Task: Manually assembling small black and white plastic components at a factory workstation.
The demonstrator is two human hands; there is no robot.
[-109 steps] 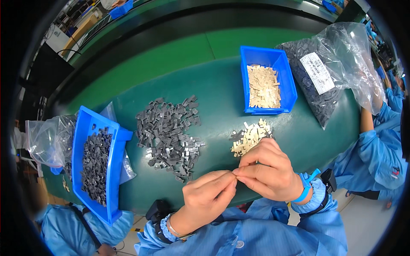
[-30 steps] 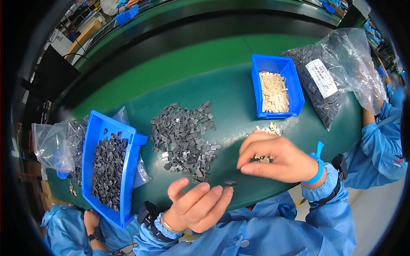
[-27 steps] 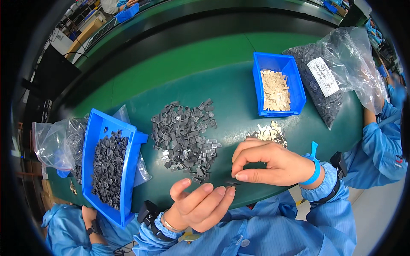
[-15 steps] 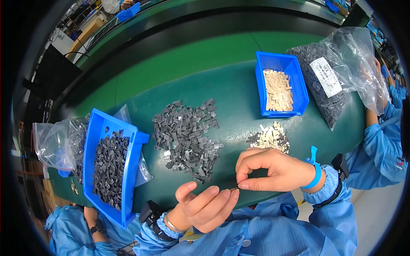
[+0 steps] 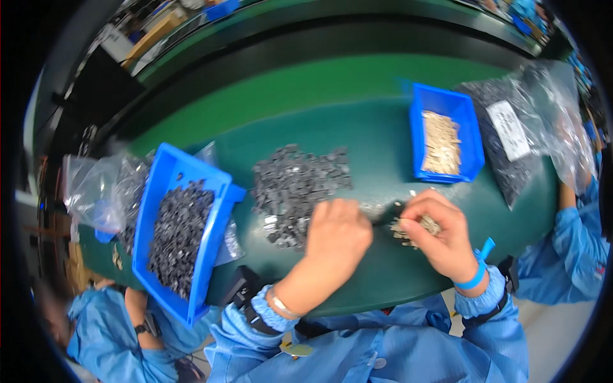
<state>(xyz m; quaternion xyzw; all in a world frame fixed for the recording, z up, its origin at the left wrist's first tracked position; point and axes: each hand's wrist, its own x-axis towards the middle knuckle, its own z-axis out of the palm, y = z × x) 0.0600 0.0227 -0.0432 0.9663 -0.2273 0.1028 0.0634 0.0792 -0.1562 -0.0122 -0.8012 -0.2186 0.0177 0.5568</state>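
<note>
My left hand (image 5: pixel 338 233) is blurred, held knuckles up at the right edge of a heap of dark grey plastic pieces (image 5: pixel 300 179). Its fingertips point away and down, hidden beneath the hand. Over a smaller pile of cream and black pieces (image 5: pixel 402 237), my right hand (image 5: pixel 440 233) has thumb and index finger brought together in a pinch. Whatever may be between those fingertips is too small and smeared to make out. A blue band circles the right wrist.
Left of the heap, a blue bin (image 5: pixel 217 233) holds many dark pieces, beside a see-through bag (image 5: pixel 96 195). Another blue bin (image 5: pixel 469 163) with cream pieces stands back right, next to a large bag of dark pieces (image 5: pixel 495 118). Co-workers' blue sleeves (image 5: pixel 552 255) show at both sides.
My hands, close together near the table edge before, have moved apart. The left reached forward to the dark heap, the right to the cream and black pile. The whole view has shifted slightly.
</note>
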